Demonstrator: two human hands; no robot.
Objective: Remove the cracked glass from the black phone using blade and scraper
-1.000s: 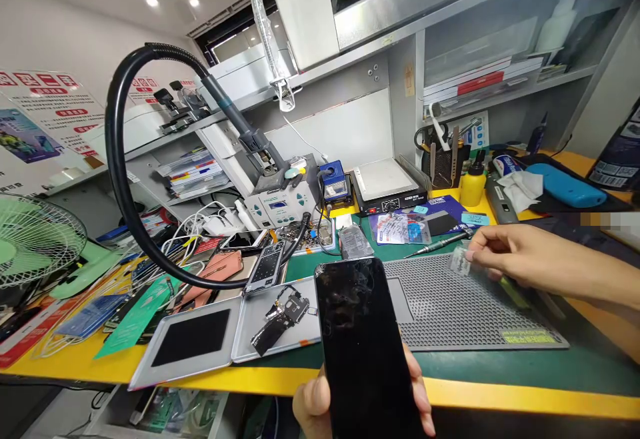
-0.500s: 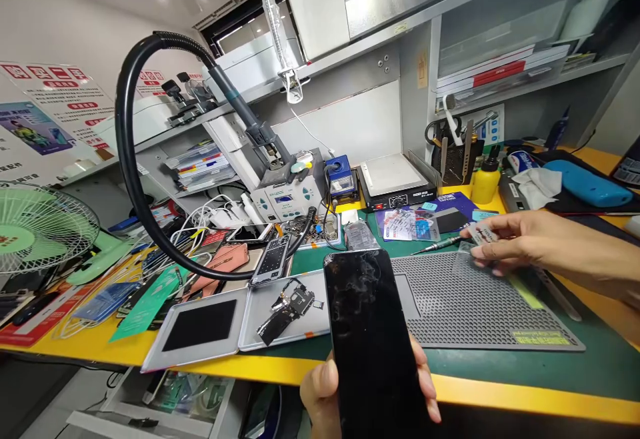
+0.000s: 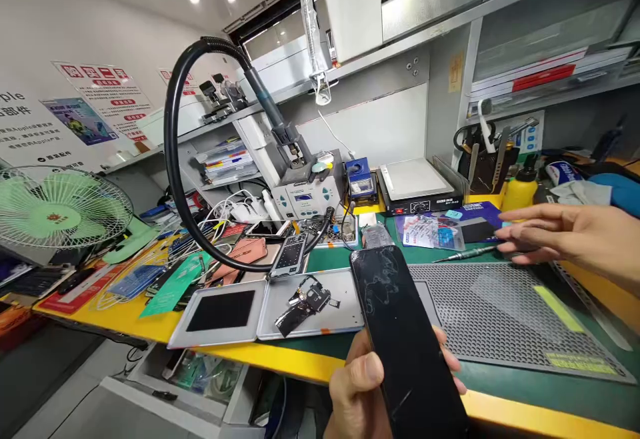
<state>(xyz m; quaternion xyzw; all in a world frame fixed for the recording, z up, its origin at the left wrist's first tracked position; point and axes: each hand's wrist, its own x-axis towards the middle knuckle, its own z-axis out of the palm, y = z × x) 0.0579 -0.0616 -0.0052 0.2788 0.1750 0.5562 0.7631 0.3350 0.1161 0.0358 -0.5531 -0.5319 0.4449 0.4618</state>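
A black phone (image 3: 407, 346) with smudges near its top end is held upright and slightly tilted in my left hand (image 3: 357, 382), thumb on one side and fingertips on the other. My right hand (image 3: 545, 234) is over the far right part of the grey perforated mat (image 3: 500, 312), fingers apart, with nothing visible between them. Just left of its fingertips lies a thin metal screwdriver (image 3: 467, 254). A clear sheet lies on the mat. Left of the phone, an open white tray (image 3: 345, 292) holds phone parts (image 3: 307, 302) with a flex cable.
Behind stand a hot-air station (image 3: 305, 192) with a looping black hose (image 3: 173, 132), a blue soldering unit (image 3: 360, 179) and a flat heating plate (image 3: 417, 182). A yellow bottle (image 3: 520, 189) is at right. Cables and phone parts crowd the left, near a green fan (image 3: 60, 216).
The view has turned left. My right hand has let go of the small flat card-like piece and opened. The phone is tilted more in my left hand.
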